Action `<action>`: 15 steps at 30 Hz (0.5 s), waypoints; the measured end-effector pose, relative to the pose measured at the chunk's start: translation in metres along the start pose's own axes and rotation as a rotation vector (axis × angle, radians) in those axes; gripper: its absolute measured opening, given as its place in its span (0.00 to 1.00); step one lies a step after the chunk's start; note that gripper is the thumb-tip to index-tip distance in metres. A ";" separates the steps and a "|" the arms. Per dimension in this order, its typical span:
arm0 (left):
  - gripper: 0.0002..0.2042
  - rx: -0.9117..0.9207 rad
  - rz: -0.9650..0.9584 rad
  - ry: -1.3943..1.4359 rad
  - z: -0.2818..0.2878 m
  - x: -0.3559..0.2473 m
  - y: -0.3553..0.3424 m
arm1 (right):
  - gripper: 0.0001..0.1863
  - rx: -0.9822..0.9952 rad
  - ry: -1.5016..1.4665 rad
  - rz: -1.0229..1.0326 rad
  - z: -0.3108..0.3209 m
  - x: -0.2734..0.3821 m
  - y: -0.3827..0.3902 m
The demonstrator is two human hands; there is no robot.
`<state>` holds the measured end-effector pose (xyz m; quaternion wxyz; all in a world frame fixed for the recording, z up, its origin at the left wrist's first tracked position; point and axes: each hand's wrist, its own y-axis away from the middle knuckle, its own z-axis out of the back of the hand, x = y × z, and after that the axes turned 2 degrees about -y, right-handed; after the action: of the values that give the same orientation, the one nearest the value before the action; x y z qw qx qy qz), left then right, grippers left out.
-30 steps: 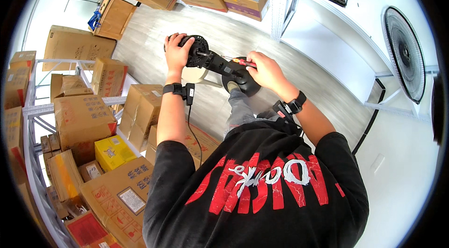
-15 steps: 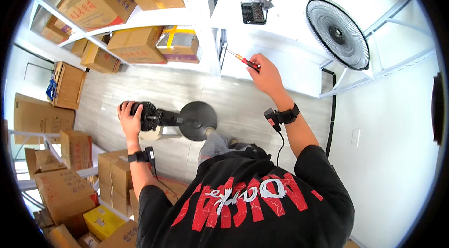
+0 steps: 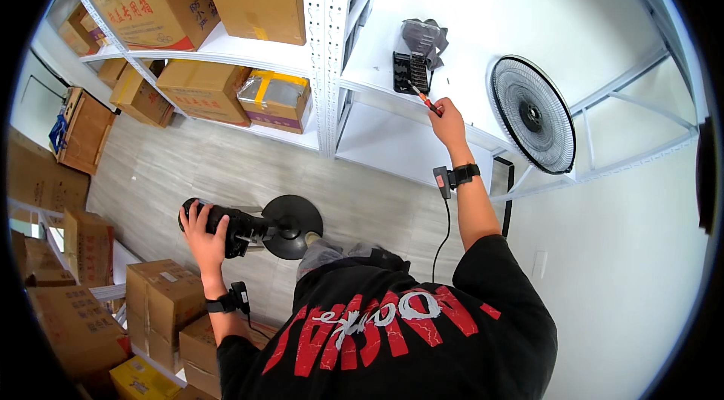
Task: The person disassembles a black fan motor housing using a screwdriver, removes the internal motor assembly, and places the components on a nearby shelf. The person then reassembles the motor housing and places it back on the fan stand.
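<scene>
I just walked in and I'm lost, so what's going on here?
A person is handling a black fan body: the left hand holds its upper end, and its round base sits on the floor. The right hand holds a red-and-black screwdriver, tip at a black case on the white shelf; contact is unclear. A round fan grille is farther right.

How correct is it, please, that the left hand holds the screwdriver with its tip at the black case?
Only the side is wrong: in the head view, the right hand holds the screwdriver with its tip at the black case.
</scene>
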<state>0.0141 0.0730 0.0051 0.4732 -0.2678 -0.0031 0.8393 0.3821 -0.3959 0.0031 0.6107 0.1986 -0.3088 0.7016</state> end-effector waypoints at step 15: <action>0.19 -0.051 0.105 -0.005 -0.003 -0.014 0.009 | 0.12 0.225 0.130 0.032 -0.021 -0.063 -0.059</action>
<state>0.0146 0.0561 0.0067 0.4215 -0.2772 -0.0116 0.8633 0.4534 -0.4237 -0.0421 0.5921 0.2153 -0.1909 0.7527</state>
